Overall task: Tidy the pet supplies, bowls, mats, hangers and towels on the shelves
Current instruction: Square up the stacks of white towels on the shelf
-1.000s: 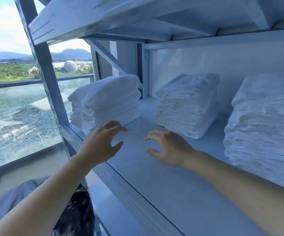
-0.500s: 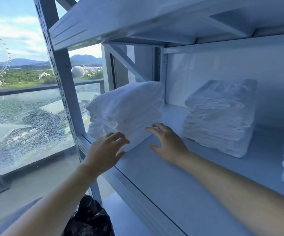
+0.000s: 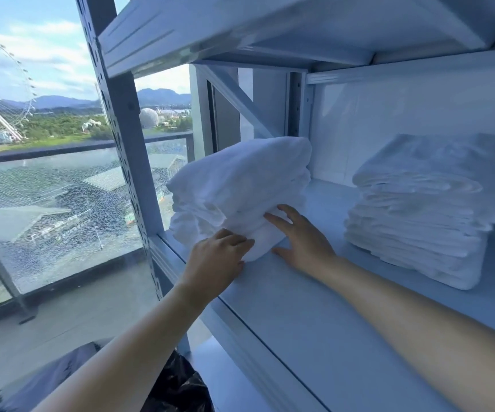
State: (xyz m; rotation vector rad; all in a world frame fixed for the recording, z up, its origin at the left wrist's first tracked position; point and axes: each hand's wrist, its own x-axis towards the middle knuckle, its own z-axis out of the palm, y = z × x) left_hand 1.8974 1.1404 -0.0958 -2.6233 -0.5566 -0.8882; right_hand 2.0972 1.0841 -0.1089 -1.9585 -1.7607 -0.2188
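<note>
A stack of folded white towels (image 3: 240,185) lies at the left end of the white shelf board (image 3: 314,307). My left hand (image 3: 216,260) touches the stack's lower front corner, its fingers bent against the cloth. My right hand (image 3: 302,239) lies with spread, straight fingers against the stack's right front side, the palm near the shelf board. A second stack of folded white towels (image 3: 421,209) stands to the right, apart from both hands.
A perforated grey shelf upright (image 3: 121,144) rises just left of the towels, and the upper shelf (image 3: 240,34) hangs overhead. Behind the upright is a large window with cracked glass (image 3: 47,203). A black bag (image 3: 181,388) sits below the shelf.
Both hands have reached forward to the left towel stack and now touch it. The view has shifted left, so the far-right towel stack has left the frame.
</note>
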